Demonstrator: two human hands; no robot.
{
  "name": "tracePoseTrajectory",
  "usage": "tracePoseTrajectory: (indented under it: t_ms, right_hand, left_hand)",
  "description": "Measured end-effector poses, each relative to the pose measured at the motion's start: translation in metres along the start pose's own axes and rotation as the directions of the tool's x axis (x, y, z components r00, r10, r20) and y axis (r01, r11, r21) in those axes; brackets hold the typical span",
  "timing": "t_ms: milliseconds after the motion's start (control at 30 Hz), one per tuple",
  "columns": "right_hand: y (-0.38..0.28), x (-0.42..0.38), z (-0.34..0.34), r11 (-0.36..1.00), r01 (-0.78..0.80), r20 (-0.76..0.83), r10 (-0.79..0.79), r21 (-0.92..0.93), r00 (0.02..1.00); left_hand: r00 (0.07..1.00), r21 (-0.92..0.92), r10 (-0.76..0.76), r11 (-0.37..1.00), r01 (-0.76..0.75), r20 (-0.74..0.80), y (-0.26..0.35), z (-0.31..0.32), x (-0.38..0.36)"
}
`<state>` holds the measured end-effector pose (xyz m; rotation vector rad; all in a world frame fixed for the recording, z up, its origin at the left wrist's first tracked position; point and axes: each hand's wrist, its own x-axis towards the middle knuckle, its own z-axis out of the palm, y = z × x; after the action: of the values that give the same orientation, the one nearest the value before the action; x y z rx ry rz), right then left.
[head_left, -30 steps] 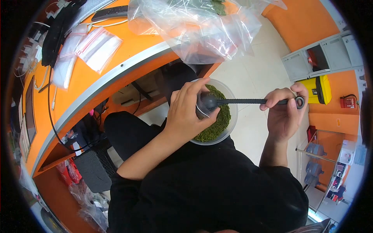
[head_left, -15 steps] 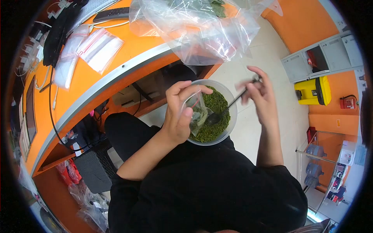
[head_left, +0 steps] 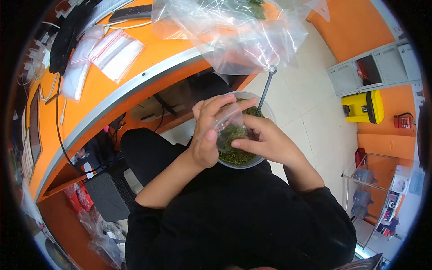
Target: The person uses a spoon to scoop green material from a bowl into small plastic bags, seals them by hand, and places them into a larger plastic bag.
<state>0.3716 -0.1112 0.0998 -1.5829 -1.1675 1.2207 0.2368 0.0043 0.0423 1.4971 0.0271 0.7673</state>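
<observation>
A small clear zip bag with green leafy bits inside is held over the bowl. My left hand grips its left side near the mouth, fingers curled. On the other side, my right hand presses its thumb and fingers to the bag. Beneath both hands sits a clear round bowl of chopped green leaves, partly hidden by them. A dark spoon stands tilted in the bowl, its handle leaning past the far rim; its head is out of sight.
The orange desk curves along the left, bearing flat zip bags and cables. A large clear plastic bag overhangs its edge. At the right are grey lockers, a yellow bin and a rack with water bottles.
My right hand has let go of the spoon and moved left and down onto the zip bag. The spoon now leans in the bowl. My left hand has barely moved.
</observation>
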Motion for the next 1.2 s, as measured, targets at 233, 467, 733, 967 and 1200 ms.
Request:
tracePoseTrajectory:
  t_ms: [233,467,733,967,1200]
  right_hand:
    - [0.01,-0.001,0.0,0.993,0.119,-0.179,-0.117,0.004,0.977]
    - [0.005,-0.003,-0.004,0.942,0.131,-0.337,-0.02,0.309,0.941]
    - [0.012,-0.004,-0.011,0.905,0.355,-0.493,-0.203,0.237,0.846]
    - [0.024,-0.004,-0.015,0.942,0.33,-0.461,-0.317,-0.055,0.829]
    - [0.02,-0.001,-0.008,0.938,0.308,-0.458,-0.346,-0.158,0.819]
  left_hand:
    - [0.999,-0.014,-0.011,1.0,0.01,-0.045,0.003,-0.002,0.003]
    - [0.998,0.607,0.055,0.794,-0.036,-0.012,0.013,-0.001,0.008]
    - [1.0,0.632,0.018,0.775,-0.023,0.015,0.016,0.002,0.013]
    - [0.998,0.598,0.02,0.8,-0.049,0.055,0.017,0.0,0.013]
    - [0.998,0.618,0.054,0.786,-0.028,-0.024,0.025,0.008,0.019]
